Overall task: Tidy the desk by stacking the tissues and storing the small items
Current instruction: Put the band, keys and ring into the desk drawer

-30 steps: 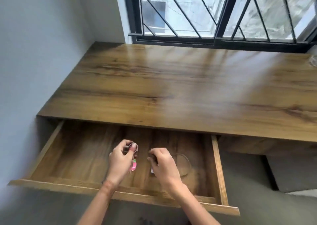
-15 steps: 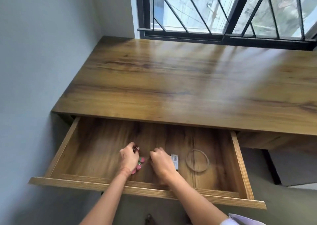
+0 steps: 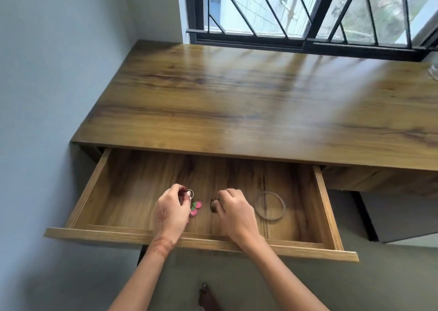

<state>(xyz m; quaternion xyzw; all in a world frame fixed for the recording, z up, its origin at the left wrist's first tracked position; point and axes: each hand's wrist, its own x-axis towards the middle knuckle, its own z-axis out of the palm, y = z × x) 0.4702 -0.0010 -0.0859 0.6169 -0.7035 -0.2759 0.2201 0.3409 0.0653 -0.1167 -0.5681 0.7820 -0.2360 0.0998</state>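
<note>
Head view: pink-and-green keychain lies in the open drawer below the worktop, left hand fingers pinching its ring; right hand grips a small dark object, hair tie just right.

**Bare arms, marked left wrist**

Two bare forearms, no sleeves, no watch or bracelet. Left hand patterned with a faded reddish-brown design across the back, plus a band of the same stain round the wrist. Pale polish on a left thumbnail. Right hand plain, no rings in sight, no markings. Slim fingers, short nails so far as visible
</note>
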